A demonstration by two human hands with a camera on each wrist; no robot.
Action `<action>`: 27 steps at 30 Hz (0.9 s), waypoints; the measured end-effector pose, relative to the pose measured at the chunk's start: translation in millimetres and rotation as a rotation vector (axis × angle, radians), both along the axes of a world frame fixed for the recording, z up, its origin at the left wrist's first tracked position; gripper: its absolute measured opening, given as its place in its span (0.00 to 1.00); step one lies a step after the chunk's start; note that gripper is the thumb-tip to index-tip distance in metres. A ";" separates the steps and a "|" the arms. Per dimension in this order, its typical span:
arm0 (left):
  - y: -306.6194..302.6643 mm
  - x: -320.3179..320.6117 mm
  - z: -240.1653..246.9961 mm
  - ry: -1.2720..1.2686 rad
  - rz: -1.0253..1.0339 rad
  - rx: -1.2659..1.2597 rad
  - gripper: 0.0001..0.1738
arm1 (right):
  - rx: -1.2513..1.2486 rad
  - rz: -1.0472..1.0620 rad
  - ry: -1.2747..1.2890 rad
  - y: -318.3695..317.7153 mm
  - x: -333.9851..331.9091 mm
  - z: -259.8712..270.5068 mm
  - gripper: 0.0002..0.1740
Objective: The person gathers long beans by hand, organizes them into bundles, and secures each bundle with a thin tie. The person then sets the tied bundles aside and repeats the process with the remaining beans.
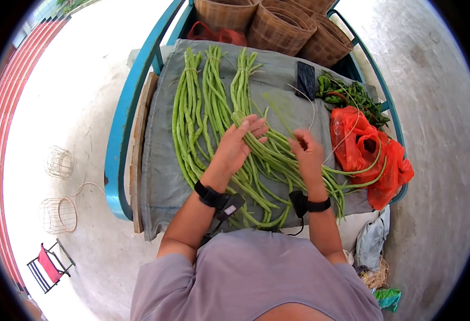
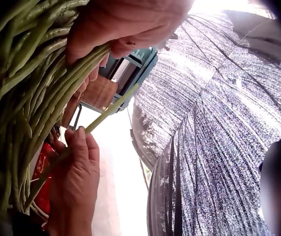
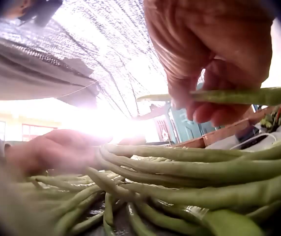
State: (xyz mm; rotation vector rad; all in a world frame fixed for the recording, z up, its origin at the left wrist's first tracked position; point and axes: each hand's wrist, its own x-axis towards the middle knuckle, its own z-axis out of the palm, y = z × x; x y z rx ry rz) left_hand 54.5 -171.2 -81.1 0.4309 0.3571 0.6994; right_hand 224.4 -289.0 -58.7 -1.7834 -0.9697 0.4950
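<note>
My left hand (image 1: 234,147) holds the ends of a loose bunch of long beans (image 1: 270,151), its thumb and fingers round them in the left wrist view. Just to the right, my right hand (image 1: 309,156) pinches a single long bean (image 3: 243,96) between thumb and fingers. That bean's tip sticks out toward the left hand and is blurred in the head view. Under both hands, more long beans (image 1: 251,182) trail across the grey cloth (image 1: 160,155). Three bundles of long beans (image 1: 189,115) lie at the left and back, gathered near their tops.
Woven baskets (image 1: 280,27) stand behind the cloth, inside the blue cart frame (image 1: 120,139). At the right are a red plastic bag (image 1: 347,134), green peppers (image 1: 342,93) and a dark phone (image 1: 305,80). A thin pale tie (image 1: 314,115) lies near the phone.
</note>
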 end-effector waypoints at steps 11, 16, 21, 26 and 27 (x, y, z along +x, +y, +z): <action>-2.8 -0.8 5.1 -0.177 -0.022 0.044 0.21 | -0.017 0.295 -0.555 -0.6 -26.1 13.7 0.12; -2.8 2.2 -5.1 -0.159 0.016 -0.001 0.15 | -0.158 0.305 -0.526 -2.5 -22.2 21.2 0.13; -2.1 1.4 -11.1 -0.116 0.008 -0.046 0.13 | -0.244 0.091 -0.789 5.7 13.4 -8.8 0.17; -2.0 2.3 -10.4 -0.084 0.013 -0.016 0.13 | -0.406 0.208 -0.689 11.8 22.4 -27.0 0.18; -1.6 1.8 -11.4 -0.094 0.012 -0.023 0.13 | -0.433 0.197 -0.662 12.8 20.6 -25.2 0.18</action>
